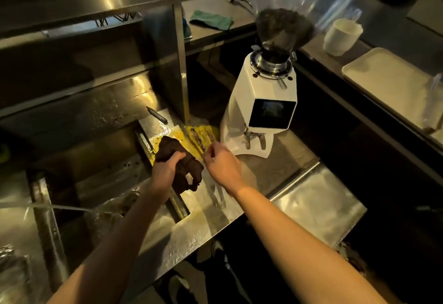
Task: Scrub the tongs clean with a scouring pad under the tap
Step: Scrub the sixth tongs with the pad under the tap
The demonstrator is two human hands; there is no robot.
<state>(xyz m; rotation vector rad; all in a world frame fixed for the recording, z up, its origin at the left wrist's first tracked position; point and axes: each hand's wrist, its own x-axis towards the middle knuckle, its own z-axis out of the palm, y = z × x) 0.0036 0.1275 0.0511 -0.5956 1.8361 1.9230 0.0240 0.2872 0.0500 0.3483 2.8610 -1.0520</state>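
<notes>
Standing at the wet steel counter (pixel 299 198), you have the sink (pixel 100 184) at your left, where a thin stream of water (pixel 60 206) runs in from the side. A white coffee grinder (pixel 261 102), its hopper dark with beans, sits on the counter just beyond your hands. Farther right, on another surface, lie a cream tray (pixel 383 81) and a white cup (pixel 340 36); a green cloth (pixel 212 20) rests on the far shelf.

Your left hand (pixel 165 169) grips a crumpled dark brown cloth (pixel 184 167) at the sink's right rim, fingers curled tight round it. Your right hand (pixel 220 162) is just beside it, over the counter near a yellow patch (pixel 182 136). Its fingers look bent (motion blur hides them), so its grip cannot be told. A pale two-pronged blur (pixel 219 197) shows beneath that wrist, possibly the tongs, though that is not certain. A small dark stick (pixel 157 114) lies behind the sink's corner.
</notes>
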